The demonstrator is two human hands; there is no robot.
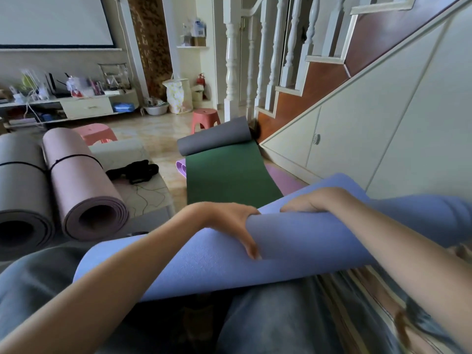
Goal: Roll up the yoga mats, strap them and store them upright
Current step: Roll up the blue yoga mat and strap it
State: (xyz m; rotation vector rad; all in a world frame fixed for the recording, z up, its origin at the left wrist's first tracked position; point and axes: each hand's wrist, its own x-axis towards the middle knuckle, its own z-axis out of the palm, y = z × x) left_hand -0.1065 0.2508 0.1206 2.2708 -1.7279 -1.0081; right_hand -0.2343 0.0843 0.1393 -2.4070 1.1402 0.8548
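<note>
Left hand: fingers curled over the roll's edge of the blue mat, gripping it. Right hand: laid on top of the same mat; fingers hidden behind the roll, grip cannot be told. Blue mat: partly rolled, across the person's lap, right end blurred and cut off by the forearm.

Green mat: flat on the floor ahead, grey underside curled at far end; a purple mat mostly hidden beneath it. Two pink rolled mats, each banded by a black strap, lying on a low surface at left beside loose black straps; the leftmost is cut off.

Basin by far wall: contents indistinct. Patterned bag: contents hidden.
</note>
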